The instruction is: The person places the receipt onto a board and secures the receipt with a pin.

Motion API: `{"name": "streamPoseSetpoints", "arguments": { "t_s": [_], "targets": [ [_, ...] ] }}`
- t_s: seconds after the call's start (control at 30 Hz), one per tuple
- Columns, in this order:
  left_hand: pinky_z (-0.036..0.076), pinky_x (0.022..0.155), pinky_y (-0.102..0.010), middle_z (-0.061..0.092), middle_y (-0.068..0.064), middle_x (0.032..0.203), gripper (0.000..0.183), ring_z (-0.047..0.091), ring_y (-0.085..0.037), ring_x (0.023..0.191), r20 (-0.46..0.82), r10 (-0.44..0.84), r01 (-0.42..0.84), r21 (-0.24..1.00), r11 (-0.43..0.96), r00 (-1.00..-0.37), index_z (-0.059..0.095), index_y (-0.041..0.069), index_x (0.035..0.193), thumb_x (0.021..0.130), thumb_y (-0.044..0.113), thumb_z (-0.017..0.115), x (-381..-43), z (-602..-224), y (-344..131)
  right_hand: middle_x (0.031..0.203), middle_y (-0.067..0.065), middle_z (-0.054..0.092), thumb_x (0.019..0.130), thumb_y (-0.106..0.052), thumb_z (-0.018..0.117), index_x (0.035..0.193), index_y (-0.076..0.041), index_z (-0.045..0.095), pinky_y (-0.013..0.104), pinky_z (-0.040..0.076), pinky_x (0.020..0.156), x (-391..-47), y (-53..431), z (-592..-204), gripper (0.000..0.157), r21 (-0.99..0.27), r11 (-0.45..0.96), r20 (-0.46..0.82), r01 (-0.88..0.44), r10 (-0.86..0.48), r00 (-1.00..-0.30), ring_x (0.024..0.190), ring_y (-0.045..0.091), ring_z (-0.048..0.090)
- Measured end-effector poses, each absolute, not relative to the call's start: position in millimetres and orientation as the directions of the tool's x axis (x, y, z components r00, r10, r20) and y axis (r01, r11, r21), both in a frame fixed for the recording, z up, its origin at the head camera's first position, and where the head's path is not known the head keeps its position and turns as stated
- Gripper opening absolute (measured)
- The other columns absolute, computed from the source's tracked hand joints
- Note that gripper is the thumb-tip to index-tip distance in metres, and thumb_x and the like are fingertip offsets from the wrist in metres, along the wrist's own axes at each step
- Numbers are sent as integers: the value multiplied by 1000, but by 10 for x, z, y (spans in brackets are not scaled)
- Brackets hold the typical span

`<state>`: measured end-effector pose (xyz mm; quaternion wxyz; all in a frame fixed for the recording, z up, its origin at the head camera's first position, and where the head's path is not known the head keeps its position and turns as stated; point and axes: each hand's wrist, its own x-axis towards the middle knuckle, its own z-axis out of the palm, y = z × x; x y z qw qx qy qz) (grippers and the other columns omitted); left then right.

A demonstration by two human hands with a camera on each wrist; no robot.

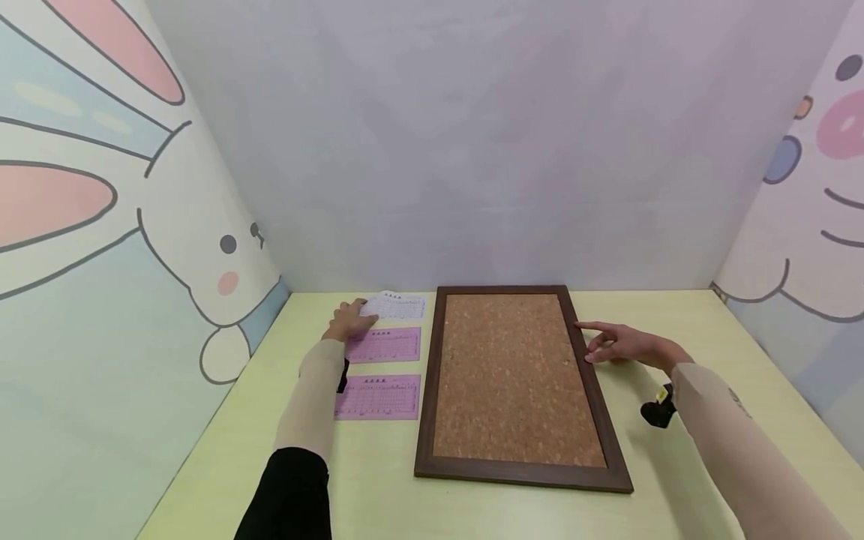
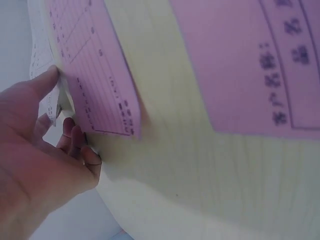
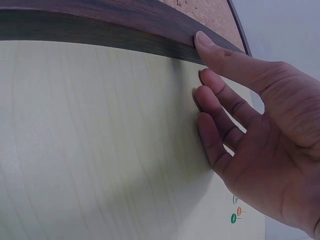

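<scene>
In the head view my left hand (image 1: pixel 349 321) is at the left end of a white printed form (image 1: pixel 398 306), whose back left corner is raised. The left wrist view shows my thumb on this white form (image 2: pixel 41 50), with a finger behind its corner; I pinch it. Two pink printed forms (image 1: pixel 388 345) (image 1: pixel 381 397) lie nearer me in a column. My right hand (image 1: pixel 624 345) touches the right side of a brown-framed cork board (image 1: pixel 520 375) with its thumb and extended index finger. In the right wrist view the other fingers (image 3: pixel 212 135) curve loosely beside the frame, holding nothing.
Several push pins (image 3: pixel 233 218) lie on the pale yellow table (image 1: pixel 378 495) beyond my right hand. A grey wall (image 1: pixel 499 150) rises behind the table. Side walls with cartoon animals (image 1: pixel 229 300) flank it left and right.
</scene>
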<state>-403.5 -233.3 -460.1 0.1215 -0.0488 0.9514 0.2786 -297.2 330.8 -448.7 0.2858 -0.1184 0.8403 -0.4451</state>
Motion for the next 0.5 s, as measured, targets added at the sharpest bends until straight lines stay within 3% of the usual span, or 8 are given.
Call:
{"name": "streamPoseSetpoints", "arguments": {
  "t_s": [0.27,0.4,0.5],
  "targets": [
    [44,108,-56,49,-32,143,59,52,-45,127,-175,-29,-132,615,778,-984,44,-2,146,95,20,62,-4091,-4651,-2278,122,14,57,99,-22,69,162,-1,13,33,43,88,-2952,3312,-4492,87,-798,600,-392,58,-444,-806,105,14,54],
    [43,112,-54,49,-31,144,64,53,-45,129,-198,-92,-203,670,714,-976,39,-1,150,94,14,67,-4109,-4638,-2254,120,13,56,99,-21,68,162,-1,12,34,42,85,-2955,3315,-4497,86,-804,593,-381,50,-449,-808,101,15,53],
    [35,119,-55,43,-31,151,71,45,-47,139,-210,-126,-238,689,684,-970,36,-2,153,92,12,70,-4104,-4615,-2247,121,13,56,99,-21,67,162,-1,12,35,44,89,-2944,3315,-4502,86,-802,596,-377,41,-451,-809,104,14,53]
  ]
}}
